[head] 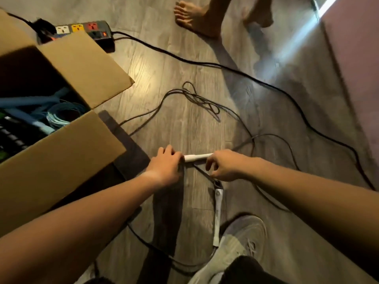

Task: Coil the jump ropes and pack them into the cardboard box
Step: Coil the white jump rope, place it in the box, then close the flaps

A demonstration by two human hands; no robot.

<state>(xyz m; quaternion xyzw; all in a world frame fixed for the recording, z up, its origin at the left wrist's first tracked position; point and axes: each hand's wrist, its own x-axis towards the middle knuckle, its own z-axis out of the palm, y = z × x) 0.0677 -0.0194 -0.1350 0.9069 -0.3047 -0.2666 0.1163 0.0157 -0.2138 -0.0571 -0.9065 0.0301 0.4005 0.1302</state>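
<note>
A dark jump rope (202,103) lies in loose loops across the wooden floor. Its white handle (198,157) lies level between my hands. My left hand (167,165) grips the handle's left end. My right hand (224,166) holds the right end, fingers curled, pinching the dark cord below it. A second white handle (217,214) lies on the floor nearer me, pointing toward my shoe. The open cardboard box (67,148) stands at the left, with coiled light-blue ropes (61,115) and dark items inside.
A power strip (82,29) sits behind the box, and its black cable (225,68) runs across the floor to the right. Another person's bare feet (196,19) stand at the top. My grey shoe (235,242) is at the bottom. A pinkish mat (356,68) lies at the right.
</note>
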